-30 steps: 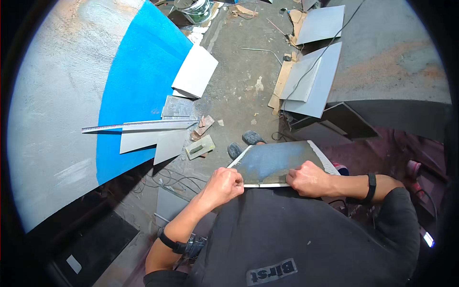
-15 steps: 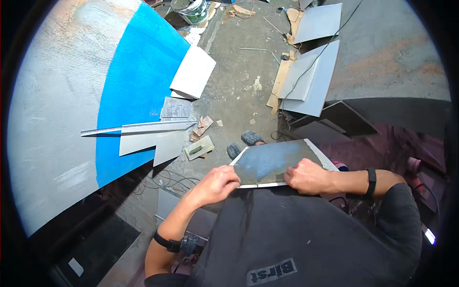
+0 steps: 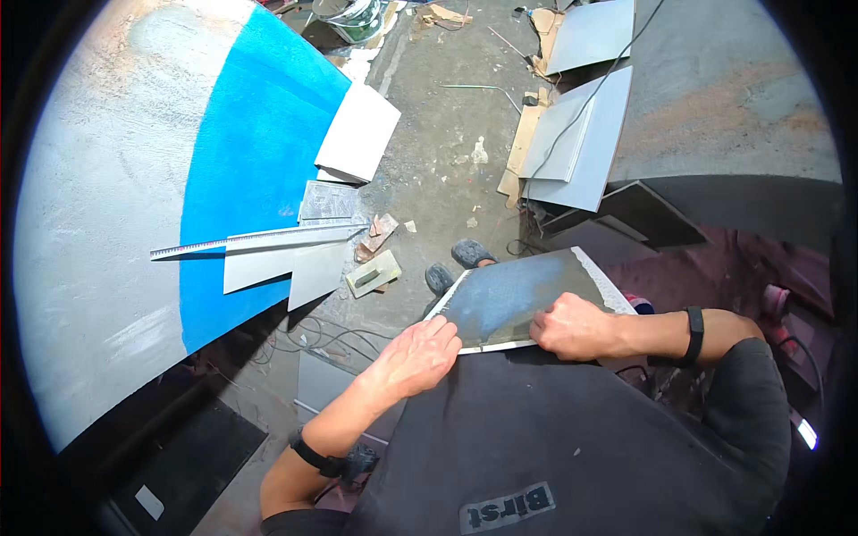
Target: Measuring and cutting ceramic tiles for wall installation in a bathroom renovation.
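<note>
A grey tile (image 3: pixel 514 299) with a bluish patch and pale, rough side strips is held in front of my body. Its near edge lies close against my dark shirt. My left hand (image 3: pixel 420 357) is closed over the near left corner, with its fingers on the upper face and the thumb hidden. My right hand (image 3: pixel 572 329) is curled tightly round the near edge, right of the middle. Below the far side of the tile, my dark shoes (image 3: pixel 465 256) stand on the floor.
To the left, a long ruler (image 3: pixel 259 236) lies over cut tile pieces (image 3: pixel 259 265) leaning by a blue-painted wall (image 3: pixel 246 134). A trowel (image 3: pixel 374 274) rests on the floor. More tiles (image 3: pixel 585 125) with a cable across them lean at right. A bucket (image 3: pixel 355 18) stands far off.
My left hand has shifted slightly right and its fingers have straightened over the tile's corner. The tile has tilted a little, its far right corner rising. My right hand keeps its hold.
</note>
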The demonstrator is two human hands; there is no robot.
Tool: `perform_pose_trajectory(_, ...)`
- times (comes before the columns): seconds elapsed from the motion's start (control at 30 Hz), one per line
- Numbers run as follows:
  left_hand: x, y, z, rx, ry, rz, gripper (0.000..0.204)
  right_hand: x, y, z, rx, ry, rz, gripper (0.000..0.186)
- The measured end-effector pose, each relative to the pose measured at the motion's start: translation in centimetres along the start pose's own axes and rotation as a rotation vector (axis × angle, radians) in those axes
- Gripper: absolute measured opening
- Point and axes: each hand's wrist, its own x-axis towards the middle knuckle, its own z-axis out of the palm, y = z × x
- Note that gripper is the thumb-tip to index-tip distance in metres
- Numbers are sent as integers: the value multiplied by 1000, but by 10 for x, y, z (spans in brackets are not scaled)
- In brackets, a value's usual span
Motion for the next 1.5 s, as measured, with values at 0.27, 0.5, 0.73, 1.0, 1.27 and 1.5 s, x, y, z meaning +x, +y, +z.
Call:
perform_pose_trajectory(0.27,5,-21,12,-307,197,-183,9,0,6,-3,-27,-57,28,16)
perform_pose_trajectory(0.5,10,-34,11,-275,406,-601,14,-5,7,-2,64,42,107,14)
perform_pose_trajectory(0.73,37,4,-6,-376,415,-326,18,0,9,-10,45,-12,168,14)
perform_pose_trajectory(1.0,41,0,0,-729,140,-655,12,2,10,0,28,16,90,15)
perform_pose_trajectory(1.27,35,26,11,-45,428,-166,21,19,19,-31,19,-9,59,11)
perform_pose_trajectory(1.5,25,30,23,75,673,-190,10,37,25,-83,-84,-145,-9,22)
